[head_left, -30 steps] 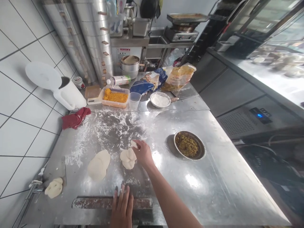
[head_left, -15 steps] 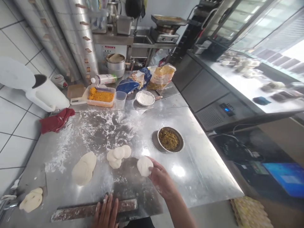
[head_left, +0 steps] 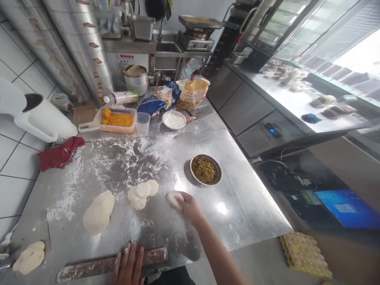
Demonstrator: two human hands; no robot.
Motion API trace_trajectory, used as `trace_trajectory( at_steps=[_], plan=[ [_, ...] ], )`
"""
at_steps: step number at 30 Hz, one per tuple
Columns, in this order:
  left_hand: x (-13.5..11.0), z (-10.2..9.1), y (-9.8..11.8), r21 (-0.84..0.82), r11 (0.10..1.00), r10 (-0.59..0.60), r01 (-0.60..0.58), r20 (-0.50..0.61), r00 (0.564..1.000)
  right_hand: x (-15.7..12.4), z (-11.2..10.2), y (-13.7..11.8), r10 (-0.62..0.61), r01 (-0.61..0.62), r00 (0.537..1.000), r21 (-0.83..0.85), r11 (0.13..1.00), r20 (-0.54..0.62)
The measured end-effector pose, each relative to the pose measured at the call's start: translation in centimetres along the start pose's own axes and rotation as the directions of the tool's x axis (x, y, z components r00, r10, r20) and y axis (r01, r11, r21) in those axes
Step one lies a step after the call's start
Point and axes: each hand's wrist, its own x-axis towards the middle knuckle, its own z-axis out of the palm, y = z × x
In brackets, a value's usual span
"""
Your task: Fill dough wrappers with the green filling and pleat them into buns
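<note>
My right hand (head_left: pixel 188 206) rests on a small flat dough disc (head_left: pixel 172 197) that lies on the steel table (head_left: pixel 246 206), its fingers curled over the disc's right edge. My left hand (head_left: pixel 128 266) lies flat with fingers stretched out on a floured wooden rolling pin (head_left: pixel 97 265) at the table's near edge. A cluster of small dough discs (head_left: pixel 142 194) sits just left of the right hand. A metal bowl of green-brown filling (head_left: pixel 206 170) stands beyond the right hand.
More flattened dough (head_left: pixel 97 211) and another dough piece (head_left: pixel 29 256) lie to the left. A red cloth (head_left: pixel 59 153), a white jug (head_left: pixel 41 116), a tub of orange filling (head_left: pixel 117 118) and a flour bowl (head_left: pixel 173 119) stand behind. Egg trays (head_left: pixel 305 253) sit below right.
My right hand took one dough disc from the cluster, carried it to the right and set it down on the table. The left hand stayed on the rolling pin. The camera swung right.
</note>
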Motion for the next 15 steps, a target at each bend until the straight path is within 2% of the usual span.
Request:
trace_trajectory(
  at_steps=[2, 8, 11, 15],
  plan=[
    [0.0, 0.1, 0.0, 0.002, 1.0, 0.01, -0.01, -0.004, 1.0, 0.6, 0.2, 1.0, 0.015, -0.016, 1.0, -0.045, 0.999, -0.015],
    [-0.1, -0.4, 0.2, -0.023, 0.999, -0.031, 0.033, 0.056, 0.998, -0.6, -2.0, 0.3, 0.004, -0.004, 1.0, -0.019, 1.0, -0.017],
    [0.6, -0.9, 0.2, -0.025, 0.999, -0.017, 0.019, 0.08, 0.997, -0.3, -2.1, 2.3, 0.019, -0.021, 0.998, -0.038, 0.999, -0.055],
    [2.4, -1.4, 0.0, -0.018, 1.0, -0.016, 0.019, 0.128, 0.992, -1.0, -0.4, 5.8, 0.047, -0.056, 0.996, -0.119, 0.991, -0.079]
  ],
)
